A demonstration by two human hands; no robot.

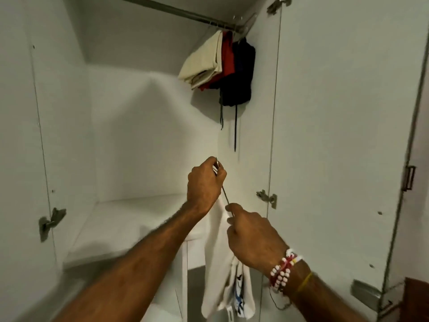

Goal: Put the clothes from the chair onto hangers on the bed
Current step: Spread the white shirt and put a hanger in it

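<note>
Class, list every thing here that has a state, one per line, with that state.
Wardrobe door: open.
Beige garment: hung on the rail.
Red garment: hung on the rail.
Dark garment: hung on the rail, cords dangling.
Wire hanger: off the rail, held by both hands.
White garment: draped on the wire hanger.
Left hand: grips the hanger's top.
Right hand: pinches the hanger's wire.

The thin metal hanger (225,195) is largely concealed by the left hand (205,185); the blue print on the white garment (217,247) is blurred.
</note>
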